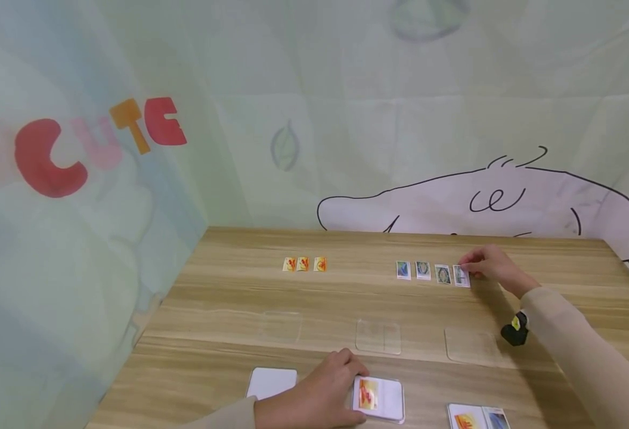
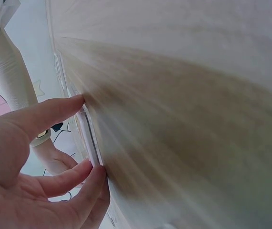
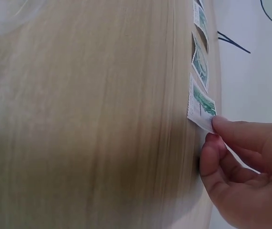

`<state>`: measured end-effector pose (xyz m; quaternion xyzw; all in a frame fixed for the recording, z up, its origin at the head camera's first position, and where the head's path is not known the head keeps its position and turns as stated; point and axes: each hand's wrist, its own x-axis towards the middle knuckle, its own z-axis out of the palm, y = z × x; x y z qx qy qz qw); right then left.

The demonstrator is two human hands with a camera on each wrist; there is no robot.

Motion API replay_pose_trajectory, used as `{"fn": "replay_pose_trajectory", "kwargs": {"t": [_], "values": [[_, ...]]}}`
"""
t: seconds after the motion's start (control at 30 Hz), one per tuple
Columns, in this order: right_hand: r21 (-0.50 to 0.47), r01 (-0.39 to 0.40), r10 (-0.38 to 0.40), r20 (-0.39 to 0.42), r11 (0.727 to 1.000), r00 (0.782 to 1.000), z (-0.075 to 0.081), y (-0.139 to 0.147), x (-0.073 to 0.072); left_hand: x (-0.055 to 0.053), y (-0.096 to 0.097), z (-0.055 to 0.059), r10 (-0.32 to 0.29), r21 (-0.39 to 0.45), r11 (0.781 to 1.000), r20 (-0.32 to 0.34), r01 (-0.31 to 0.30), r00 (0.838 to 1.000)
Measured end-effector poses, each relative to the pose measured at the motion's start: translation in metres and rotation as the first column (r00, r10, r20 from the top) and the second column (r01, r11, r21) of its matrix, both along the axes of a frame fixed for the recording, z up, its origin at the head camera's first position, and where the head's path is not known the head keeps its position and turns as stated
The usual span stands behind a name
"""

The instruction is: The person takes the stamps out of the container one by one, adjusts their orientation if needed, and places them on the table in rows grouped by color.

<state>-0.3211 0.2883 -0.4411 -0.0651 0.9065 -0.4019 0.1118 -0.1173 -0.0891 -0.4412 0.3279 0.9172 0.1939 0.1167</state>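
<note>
My right hand (image 1: 493, 269) pinches the near corner of the rightmost postage stamp (image 3: 201, 104) between thumb and fingertip. That stamp ends a row of blue and green stamps (image 1: 423, 270) toward the table's far side. At the front, my left hand (image 1: 319, 390) holds a white card in a clear case (image 1: 392, 398) by its edges. An orange stamp (image 1: 368, 394) lies on the left half of this card. Edge-on in the left wrist view, the cased card (image 2: 89, 136) sits between the thumb and the fingers.
Three orange stamps (image 1: 303, 264) lie at the back left. Three clear plastic covers (image 1: 378, 336) form a middle row. A bare white card (image 1: 271, 381) lies at the front left; another card (image 1: 477, 411) with orange and blue stamps lies front right.
</note>
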Motion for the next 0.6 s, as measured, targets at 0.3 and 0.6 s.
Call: {"fn": "replay_pose_trajectory", "kwargs": {"t": [0.3, 0.6], "values": [[0.077, -0.016, 0.022, -0.075, 0.997, 0.997, -0.0044, -0.0028, -0.0008, 0.0003, 0.0, 0.0013, 0.002, -0.002, 1.0, 0.012, -0.002, 1.0], [0.138, -0.045, 0.064, -0.137, 0.989, 0.988, -0.0019, -0.007, 0.0024, 0.001, 0.0, 0.0021, -0.006, -0.001, 1.0, 0.008, 0.006, 1.0]]}}
